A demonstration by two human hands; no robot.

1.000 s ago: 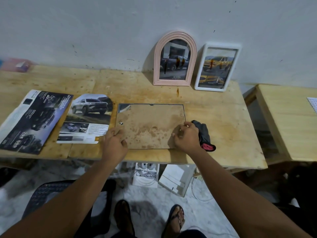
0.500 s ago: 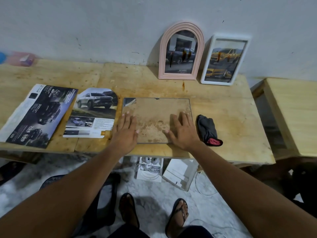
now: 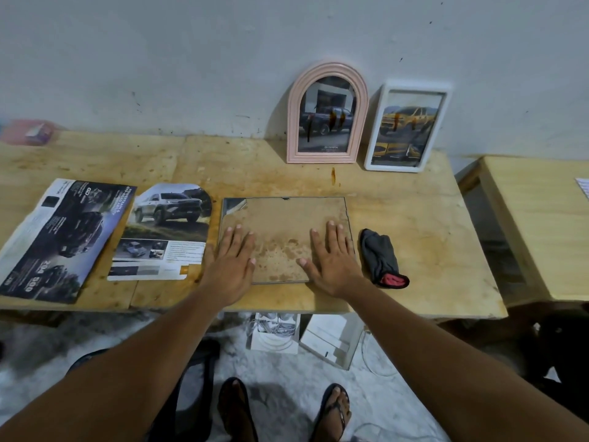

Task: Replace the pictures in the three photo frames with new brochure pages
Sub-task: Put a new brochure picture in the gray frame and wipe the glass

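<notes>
A thin dark-edged photo frame point(image 3: 283, 224) lies face down on the wooden table point(image 3: 430, 250), its stained brown backing board up. My left hand point(image 3: 231, 263) lies flat on its near left corner, fingers straight. My right hand point(image 3: 333, 260) lies flat on its near right part, fingers spread. A pink arched frame point(image 3: 326, 114) and a white rectangular frame point(image 3: 406, 127) lean on the wall behind, each with a car picture. A cut brochure page point(image 3: 165, 231) with a silver car lies left of the flat frame. A dark brochure point(image 3: 60, 237) lies farther left.
A grey and red cloth point(image 3: 381, 258) lies just right of the frame. A second wooden table point(image 3: 541, 224) stands at the right across a gap. A pink box point(image 3: 28, 132) sits at the far left by the wall. Boxes point(image 3: 331, 339) stand on the floor below, by my sandalled feet.
Both hands went from curled fingers at the frame's near corners to lying flat on the backing board. The view tilted slightly; the frame has not moved.
</notes>
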